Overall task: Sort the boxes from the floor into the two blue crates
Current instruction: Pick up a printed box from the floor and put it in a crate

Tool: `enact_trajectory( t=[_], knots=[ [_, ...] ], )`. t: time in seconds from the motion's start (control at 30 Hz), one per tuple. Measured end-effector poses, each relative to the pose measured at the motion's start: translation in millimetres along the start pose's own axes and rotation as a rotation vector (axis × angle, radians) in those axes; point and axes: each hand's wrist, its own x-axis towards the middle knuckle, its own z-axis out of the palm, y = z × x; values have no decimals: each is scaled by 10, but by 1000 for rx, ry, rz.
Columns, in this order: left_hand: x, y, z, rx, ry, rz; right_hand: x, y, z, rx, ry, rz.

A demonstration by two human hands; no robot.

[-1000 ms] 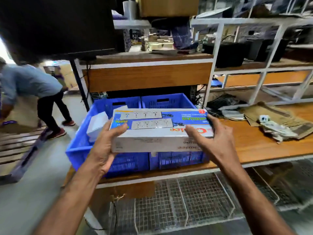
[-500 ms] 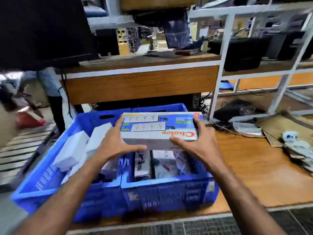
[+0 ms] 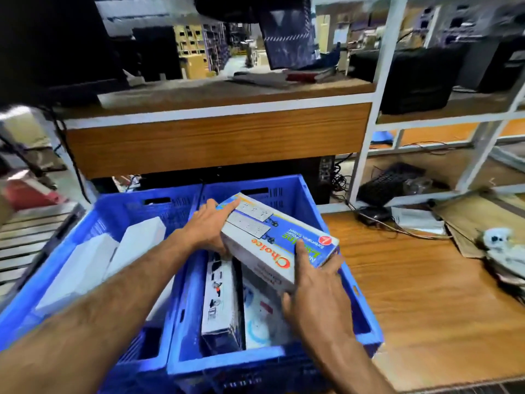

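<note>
Two blue crates stand side by side on the wooden bench: the left crate holds white boxes, the right crate holds printed boxes. I hold a blue and white extension-board box tilted over the right crate. My left hand grips its far left end, fingers lying along the top edge. My right hand grips its near right end, thumb on top and fingers under the box.
The wooden bench top stretches to the right with cables, a mouse, papers and a white gadget. A black keyboard lies behind. A wooden shelf overhangs the crates. A pallet lies on the floor at left.
The box has turned from level and crosswise to slanted, its right end swung toward me and lower over the right crate. The view has moved closer to the crates.
</note>
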Motion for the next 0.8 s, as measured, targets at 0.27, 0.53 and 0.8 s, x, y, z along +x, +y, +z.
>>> enact_trajectory(
  t=[0.27, 0.53, 0.8],
  knots=[
    [500, 63, -81, 117, -60, 170, -85, -108, 272, -49, -260, 81],
    [560, 418, 146, 27, -173, 252, 158, -130, 366, -87, -353, 121],
    [-84, 587, 209, 50, 157, 311, 264, -166, 402, -211, -127, -62]
  ],
)
